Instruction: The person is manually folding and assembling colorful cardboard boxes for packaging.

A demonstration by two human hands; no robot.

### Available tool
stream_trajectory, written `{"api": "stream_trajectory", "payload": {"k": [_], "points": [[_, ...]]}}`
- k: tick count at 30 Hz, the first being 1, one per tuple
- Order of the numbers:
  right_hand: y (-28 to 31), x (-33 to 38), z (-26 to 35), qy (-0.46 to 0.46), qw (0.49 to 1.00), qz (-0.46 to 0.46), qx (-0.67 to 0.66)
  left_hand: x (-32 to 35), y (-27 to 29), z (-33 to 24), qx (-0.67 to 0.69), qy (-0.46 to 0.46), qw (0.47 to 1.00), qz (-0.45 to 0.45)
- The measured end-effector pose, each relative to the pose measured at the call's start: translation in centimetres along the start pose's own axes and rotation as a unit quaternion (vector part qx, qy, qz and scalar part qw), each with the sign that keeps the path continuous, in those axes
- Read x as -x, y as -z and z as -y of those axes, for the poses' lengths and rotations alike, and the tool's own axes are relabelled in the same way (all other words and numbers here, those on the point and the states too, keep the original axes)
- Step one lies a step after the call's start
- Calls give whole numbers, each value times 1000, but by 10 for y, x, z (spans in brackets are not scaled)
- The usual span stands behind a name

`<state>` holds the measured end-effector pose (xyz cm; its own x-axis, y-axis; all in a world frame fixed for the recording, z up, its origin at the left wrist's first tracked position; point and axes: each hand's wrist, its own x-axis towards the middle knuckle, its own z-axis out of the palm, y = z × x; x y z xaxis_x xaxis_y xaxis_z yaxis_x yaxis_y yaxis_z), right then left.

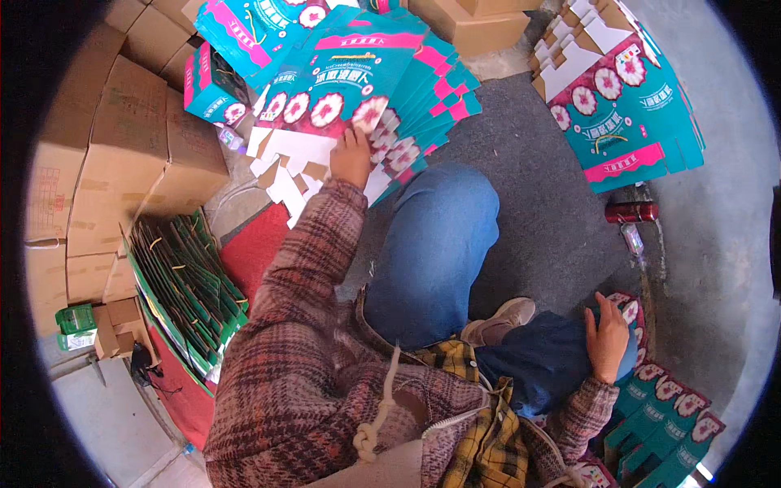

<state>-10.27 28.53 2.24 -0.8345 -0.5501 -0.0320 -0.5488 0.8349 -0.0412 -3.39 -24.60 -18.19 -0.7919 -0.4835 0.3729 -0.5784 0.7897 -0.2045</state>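
My left hand [351, 156] reaches out to a fanned pile of flattened carton boxes [342, 61], teal and pink with pictures of round fruit-like slices. Its fingers lie on the printed face of the top carton, beside the white flaps at the near edge. Whether the thumb is under the cardboard cannot be seen. At the right, my right hand [608, 340] rests by my bent knee with its fingers apart, holding nothing. Beside and below it stand more teal cartons [663, 419], overlapping in a row.
Another stack of flat teal cartons [630, 106] leans at the upper right, near a dark red flask [631, 212] and a clear bottle [633, 241]. Brown cardboard boxes [122, 154] line the left. Green-edged folded packaging [183, 285] stands on a red mat [254, 250].
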Motion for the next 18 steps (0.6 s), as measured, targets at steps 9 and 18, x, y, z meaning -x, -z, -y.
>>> {"api": "stream_trajectory", "payload": {"k": [9, 18], "points": [[9, -24, 16, -2, 989, -73, -130, -43, 260, -26, 49, -153, 984, -83], [61, -94, 156, 262, 913, -207, -234, 17, 357, -83, 138, -328, 921, -159]]}}
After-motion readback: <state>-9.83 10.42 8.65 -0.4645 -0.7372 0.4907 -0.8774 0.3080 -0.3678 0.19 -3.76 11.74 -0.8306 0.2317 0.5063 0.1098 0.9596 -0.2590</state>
